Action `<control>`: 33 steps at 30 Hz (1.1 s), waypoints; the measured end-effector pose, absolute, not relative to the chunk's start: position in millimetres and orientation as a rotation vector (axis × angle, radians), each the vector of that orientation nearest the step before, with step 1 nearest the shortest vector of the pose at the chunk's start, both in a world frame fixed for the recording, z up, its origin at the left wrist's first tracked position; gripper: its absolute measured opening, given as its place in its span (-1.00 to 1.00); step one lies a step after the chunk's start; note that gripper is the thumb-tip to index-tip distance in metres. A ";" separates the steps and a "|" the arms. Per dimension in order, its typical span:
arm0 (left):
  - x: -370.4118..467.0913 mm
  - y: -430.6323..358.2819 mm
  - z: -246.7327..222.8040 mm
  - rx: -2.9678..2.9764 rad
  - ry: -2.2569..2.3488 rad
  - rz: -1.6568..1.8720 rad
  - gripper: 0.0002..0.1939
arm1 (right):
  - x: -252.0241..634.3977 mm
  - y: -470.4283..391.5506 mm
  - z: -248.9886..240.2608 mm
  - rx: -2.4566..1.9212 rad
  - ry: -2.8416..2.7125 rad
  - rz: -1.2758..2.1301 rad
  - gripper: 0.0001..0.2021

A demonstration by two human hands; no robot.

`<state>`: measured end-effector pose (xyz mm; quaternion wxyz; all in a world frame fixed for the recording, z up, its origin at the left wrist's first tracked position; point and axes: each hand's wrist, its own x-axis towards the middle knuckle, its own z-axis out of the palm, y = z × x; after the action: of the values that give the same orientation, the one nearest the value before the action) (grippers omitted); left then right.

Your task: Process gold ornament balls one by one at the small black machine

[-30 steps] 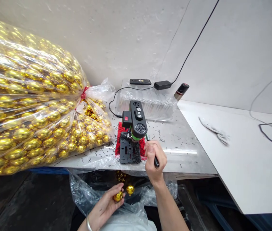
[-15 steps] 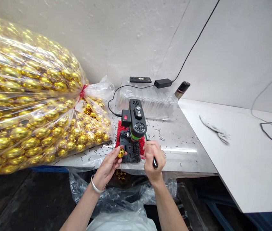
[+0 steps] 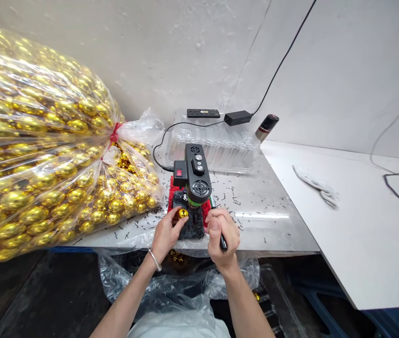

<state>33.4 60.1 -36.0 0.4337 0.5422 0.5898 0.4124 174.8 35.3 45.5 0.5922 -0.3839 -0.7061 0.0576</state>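
Observation:
A shiny gold ball [image 3: 183,213] with a dark mark on it is pinched between the thumb and fingers of my left hand [image 3: 166,233]. The hand is just left of and below the head of a small black bench press [image 3: 199,174], over its black base [image 3: 192,227]. My right hand [image 3: 223,238] is wrapped round the press's lever handle [image 3: 223,244], whose black end sticks out below the fist. A red mat [image 3: 171,191] shows under the base. The tool tip beneath the press head is hidden.
A big clear bag of gold balls [image 3: 37,155] fills the left side. Behind the press stand a clear plastic tray [image 3: 216,155], a power adapter [image 3: 238,118] and a dark-capped bottle [image 3: 267,127]. A white glove [image 3: 317,188] lies on the right table. Black scraps litter the worktop.
My left hand has brought the gold ball up and slightly right, closer to the press head, and turned its dark mark upward. My right hand keeps its grip on the lever.

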 end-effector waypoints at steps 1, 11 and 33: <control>34.2 61.0 -35.7 1.438 1.510 1.004 -0.58 | 175.1 35.4 44.8 -0.892 -1.646 0.129 -0.76; 40.5 68.3 -45.7 1.963 1.596 1.017 -0.68 | 176.1 34.9 41.6 -0.885 -1.655 0.123 -0.78; 40.1 68.7 -59.6 2.042 1.550 1.119 -0.67 | 176.0 47.8 -28.5 -0.814 -1.665 -0.039 -0.73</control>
<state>40.1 68.7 -59.6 0.1712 0.7191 0.5461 0.3942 176.0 47.8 -28.5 0.6003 -0.3511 -0.7184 -0.0170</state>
